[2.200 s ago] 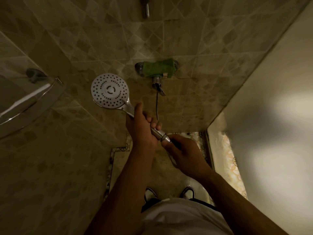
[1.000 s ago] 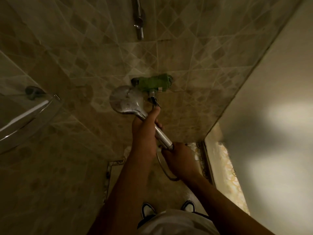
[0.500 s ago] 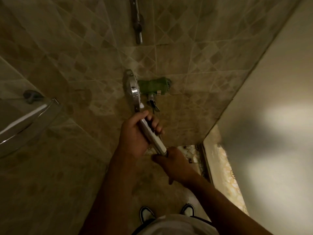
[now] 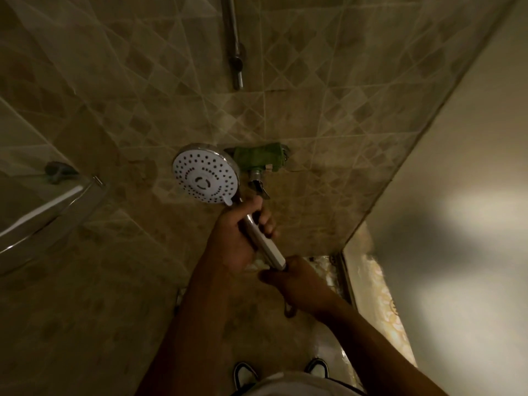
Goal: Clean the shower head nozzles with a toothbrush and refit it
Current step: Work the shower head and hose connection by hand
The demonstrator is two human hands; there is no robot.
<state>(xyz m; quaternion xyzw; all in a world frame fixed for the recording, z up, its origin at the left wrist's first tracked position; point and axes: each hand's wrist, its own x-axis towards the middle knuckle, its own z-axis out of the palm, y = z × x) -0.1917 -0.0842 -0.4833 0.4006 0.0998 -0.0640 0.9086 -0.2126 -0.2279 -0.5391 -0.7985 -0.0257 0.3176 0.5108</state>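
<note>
- Two hands hold one chrome shower head (image 4: 206,176), whose white nozzle face is turned toward the camera, up and to the left of the left hand.
- Far left of both hands, a curved glass shelf (image 4: 43,207) is fixed to the tiled wall (image 4: 328,115).
- The left hand (image 4: 238,238) grips the handle at mid-length, fingers curled round it, thumb lying along it toward the head.
- Just above the left hand, a green-wrapped mixer tap (image 4: 261,161) sits beside the head's rim.
- High above it hangs a metal rail (image 4: 234,44).
- The right hand (image 4: 297,284) closes round the handle's lower end; what its fingers pinch there is hidden.
- Below the hands stand two shoes (image 4: 245,374).
</note>
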